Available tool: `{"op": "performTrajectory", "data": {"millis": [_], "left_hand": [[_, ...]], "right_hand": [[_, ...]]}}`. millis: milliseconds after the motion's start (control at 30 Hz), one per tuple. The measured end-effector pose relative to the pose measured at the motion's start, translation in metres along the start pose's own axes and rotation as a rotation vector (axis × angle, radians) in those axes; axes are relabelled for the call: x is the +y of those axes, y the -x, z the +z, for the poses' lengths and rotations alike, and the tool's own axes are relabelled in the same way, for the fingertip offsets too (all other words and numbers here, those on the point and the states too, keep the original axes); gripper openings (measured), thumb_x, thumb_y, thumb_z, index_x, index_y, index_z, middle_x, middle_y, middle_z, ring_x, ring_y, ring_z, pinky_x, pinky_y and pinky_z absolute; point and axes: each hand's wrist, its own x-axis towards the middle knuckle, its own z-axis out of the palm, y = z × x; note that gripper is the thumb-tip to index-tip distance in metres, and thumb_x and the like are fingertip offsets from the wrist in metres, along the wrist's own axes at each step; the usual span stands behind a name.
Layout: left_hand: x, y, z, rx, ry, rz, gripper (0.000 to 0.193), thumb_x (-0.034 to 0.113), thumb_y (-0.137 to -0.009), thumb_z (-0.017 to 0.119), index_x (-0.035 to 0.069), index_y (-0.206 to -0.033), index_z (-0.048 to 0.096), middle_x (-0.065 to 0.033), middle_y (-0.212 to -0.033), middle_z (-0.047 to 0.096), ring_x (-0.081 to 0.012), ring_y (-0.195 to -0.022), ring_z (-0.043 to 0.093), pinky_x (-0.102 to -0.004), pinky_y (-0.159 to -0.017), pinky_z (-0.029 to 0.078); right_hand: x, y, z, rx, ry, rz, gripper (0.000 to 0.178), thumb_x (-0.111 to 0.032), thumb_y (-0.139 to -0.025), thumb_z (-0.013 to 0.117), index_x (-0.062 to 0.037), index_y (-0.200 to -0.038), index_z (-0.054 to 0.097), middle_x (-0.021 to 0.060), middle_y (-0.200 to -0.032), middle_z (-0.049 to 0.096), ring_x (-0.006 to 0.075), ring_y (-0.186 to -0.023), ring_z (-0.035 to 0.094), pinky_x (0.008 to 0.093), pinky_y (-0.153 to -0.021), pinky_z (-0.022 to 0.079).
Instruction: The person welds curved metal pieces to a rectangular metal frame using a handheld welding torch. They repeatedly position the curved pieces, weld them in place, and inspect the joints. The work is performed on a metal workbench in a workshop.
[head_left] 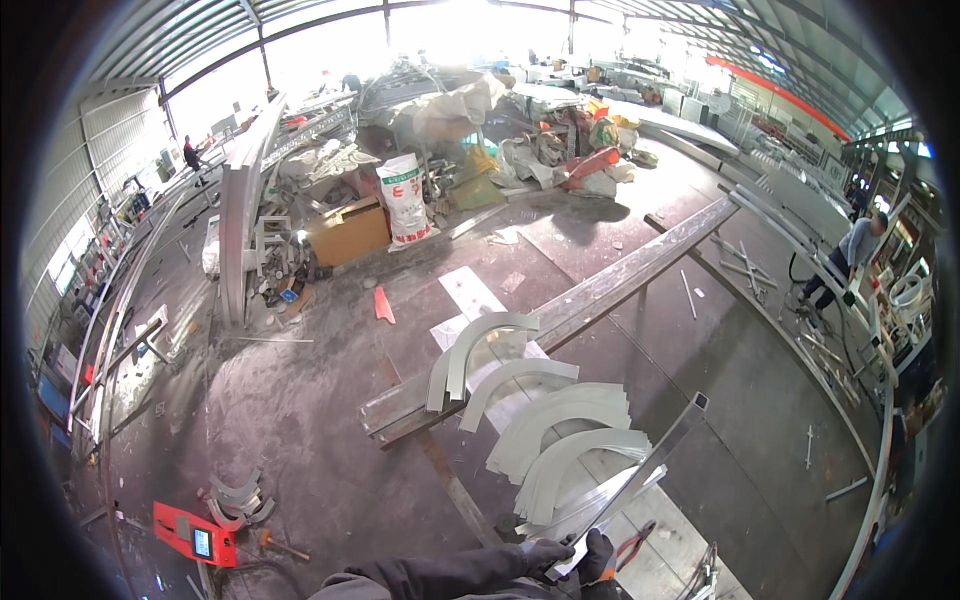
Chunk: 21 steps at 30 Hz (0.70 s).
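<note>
Both my hands wear dark gloves and are closed on a long, straight metal tube [648,470] with a squarish end. It slants up and to the right, away from me. My left hand [543,556] grips it near its lower end. Close beside it, my right hand [598,556] holds the same end, with some orange showing at the glove. Beyond the hands, several curved pale metal strips [560,425] lie in overlapping stacks on a light work board [690,545]. Pliers [634,546] with red on the handles rest on that board, just right of my right hand.
A long steel beam [600,295] crosses the floor ahead. At lower left are a red device [193,535] with a small screen, a hammer [284,545] and curved offcuts [240,500]. Farther off stand a white sack [405,200] and scrap piles. A person [855,250] works at right.
</note>
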Motion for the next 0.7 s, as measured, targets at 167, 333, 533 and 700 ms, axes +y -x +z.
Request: {"op": "performTrajectory", "data": {"millis": [167, 333, 533, 700], "left_hand": [[-0.006, -0.024, -0.009, 0.076, -0.421, 0.301, 0.038, 0.046, -0.092, 0.076, 0.009, -0.098, 0.065, 0.0021, -0.090, 0.061, -0.0095, -0.078, 0.056, -0.0300, -0.063, 0.045], [-0.011, -0.023, -0.010, 0.021, -0.460, 0.273, 0.043, 0.043, -0.090, 0.081, 0.012, -0.078, 0.054, 0.0060, -0.085, 0.051, -0.0061, -0.078, 0.046, -0.0266, -0.071, 0.039], [-0.004, -0.005, 0.004, 0.135, -0.557, 0.162, 0.042, 0.045, -0.097, 0.071, 0.005, -0.106, 0.073, 0.0002, -0.089, 0.067, -0.0105, -0.079, 0.059, -0.0300, -0.070, 0.049], [0.010, 0.028, 0.019, 0.137, -0.379, 0.108, 0.042, 0.045, -0.099, 0.066, 0.005, -0.105, 0.073, 0.0002, -0.089, 0.067, -0.0108, -0.079, 0.060, -0.0298, -0.067, 0.049]], "right_hand": [[-0.031, 0.020, 0.032, -0.047, -0.060, -0.023, 0.047, -0.038, -0.102, 0.061, 0.0064, -0.118, 0.060, 0.0192, -0.098, 0.072, 0.0347, -0.085, 0.073, 0.0465, -0.082, 0.062], [-0.051, 0.040, 0.060, 0.014, 0.040, -0.051, 0.038, -0.034, -0.101, 0.065, 0.0008, -0.117, 0.059, 0.0155, -0.102, 0.071, 0.0285, -0.085, 0.072, 0.0402, -0.076, 0.061], [-0.043, 0.041, 0.061, 0.077, -0.020, 0.014, 0.050, -0.027, -0.099, 0.068, 0.0056, -0.134, 0.053, 0.0177, -0.110, 0.069, 0.0292, -0.091, 0.071, 0.0420, -0.079, 0.062], [-0.031, 0.040, 0.052, 0.113, 0.170, -0.057, 0.038, -0.027, -0.101, 0.067, 0.0005, -0.125, 0.059, 0.0116, -0.105, 0.070, 0.0214, -0.089, 0.070, 0.0365, -0.081, 0.058]]}}
